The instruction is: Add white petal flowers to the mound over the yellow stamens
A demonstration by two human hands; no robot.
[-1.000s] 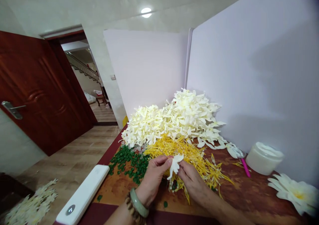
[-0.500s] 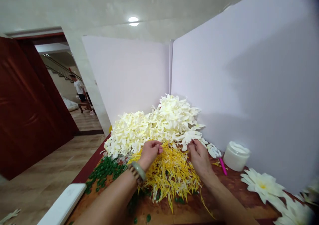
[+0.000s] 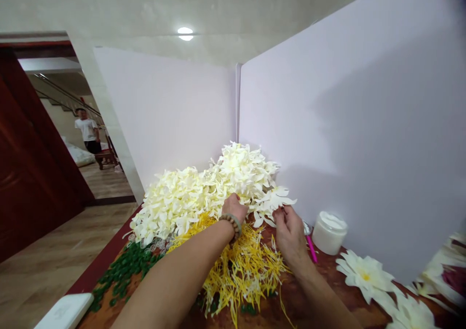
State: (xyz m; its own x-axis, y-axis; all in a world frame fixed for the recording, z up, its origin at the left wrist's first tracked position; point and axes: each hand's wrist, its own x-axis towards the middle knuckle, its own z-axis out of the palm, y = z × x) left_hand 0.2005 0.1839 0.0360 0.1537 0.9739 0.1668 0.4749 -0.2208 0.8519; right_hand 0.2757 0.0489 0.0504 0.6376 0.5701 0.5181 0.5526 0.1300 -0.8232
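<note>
My left hand (image 3: 235, 207) presses into the front of a large heap of cream-white paper petals (image 3: 174, 205), its fingers hidden among them. A beaded bracelet and a bangle (image 3: 231, 223) circle that wrist. My right hand (image 3: 289, 234) pinches a loose white petal cluster (image 3: 273, 203) at the heap's right edge. Below both hands lies a tangle of thin yellow strips (image 3: 240, 271), partly covered by my left forearm. Green beads (image 3: 124, 271) are scattered at the table's left.
A white jar (image 3: 329, 233) and a pink tool (image 3: 311, 248) stand against white partition panels (image 3: 345, 125). A finished white flower (image 3: 364, 273) lies at right, and a white box (image 3: 65, 312) on the near left edge. A person (image 3: 87, 130) stands beyond the doorway.
The view has swung left. My hands, together over the yellow strips a second ago, have separated and moved up to the white heap. A person has appeared beyond the doorway.
</note>
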